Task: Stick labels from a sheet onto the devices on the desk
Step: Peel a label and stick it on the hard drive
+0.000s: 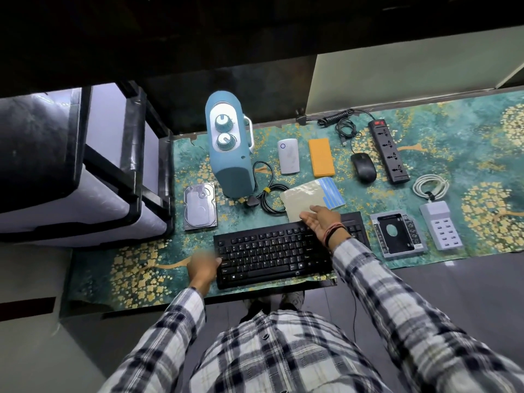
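The label sheet (pixel 304 198), beige backing with blue labels (pixel 330 192) along its right side, lies on the mat just beyond the black keyboard (pixel 269 256). My right hand (pixel 320 219) reaches over the keyboard's far edge, fingers straight, fingertips on the sheet's near edge. My left hand (pixel 202 269) is blurred beside the keyboard's left end, thumb against that edge and fingers stretched out. Around them lie a blue two-knob appliance (pixel 229 154), a hard drive (pixel 200 207), a white power bank (pixel 288 156), an orange power bank (pixel 321 157), a mouse (pixel 363 167) and a power strip (pixel 390 151).
A drive caddy (pixel 397 234) and a white multi-port charger (pixel 441 225) sit right of the keyboard. Coiled black cable (pixel 269 198) lies left of the sheet. A dark cabinet (pixel 85 165) borders the mat's left side, and the desk's front edge runs just below the keyboard.
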Tool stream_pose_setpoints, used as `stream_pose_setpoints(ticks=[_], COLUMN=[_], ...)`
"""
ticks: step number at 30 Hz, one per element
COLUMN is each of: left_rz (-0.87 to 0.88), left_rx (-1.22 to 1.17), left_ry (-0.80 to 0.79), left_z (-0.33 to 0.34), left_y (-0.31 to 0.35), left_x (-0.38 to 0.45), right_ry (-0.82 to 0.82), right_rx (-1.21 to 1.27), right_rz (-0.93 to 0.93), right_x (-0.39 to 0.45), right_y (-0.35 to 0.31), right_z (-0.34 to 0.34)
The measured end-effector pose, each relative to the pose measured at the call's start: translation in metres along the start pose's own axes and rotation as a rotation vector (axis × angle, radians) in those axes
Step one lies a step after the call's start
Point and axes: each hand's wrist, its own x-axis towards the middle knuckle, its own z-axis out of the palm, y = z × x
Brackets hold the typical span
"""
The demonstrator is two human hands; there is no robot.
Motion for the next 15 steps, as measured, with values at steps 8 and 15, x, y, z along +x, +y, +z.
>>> stream_pose_setpoints(ticks=[8,15], left_rz=[-0.017,0.039], left_rx=[-0.071,-0.07], left_ry=[0.005,0.031], left_z=[0.001,-0.008], left_y=[0.004,0.028], left_x=[-0.007,-0.029], right_ry=[0.005,0.017], right_rx=[0.032,0.022], right_rz=[-0.014,-0.016], right_x=[0.028,0.008], right_y=[-0.009,-0.016], right_z=[0.009,0.016])
